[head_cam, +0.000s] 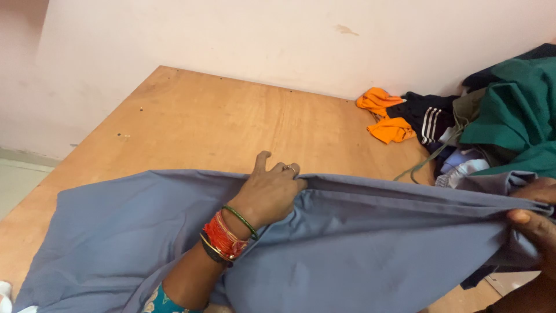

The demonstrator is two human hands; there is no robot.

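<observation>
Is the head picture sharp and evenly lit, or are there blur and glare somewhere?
Head view: soft, even light and no glare; the left hand on the blue-grey cloth is sharp enough, the right hand at the frame edge is slightly blurred and darker; faint shadows lie in the cloth folds.

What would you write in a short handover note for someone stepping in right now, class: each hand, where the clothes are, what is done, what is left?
Left hand: pinching the far edge of the grey-blue cloth near its middle.
Right hand: gripping the same edge at the right, pulled taut.
The cloth lies spread over the wooden table, still creased on the left.
Pile of clothes at far right, orange cloth beside it.
Done: cloth laid out. Left: no fold made yet; pile unsorted.
</observation>
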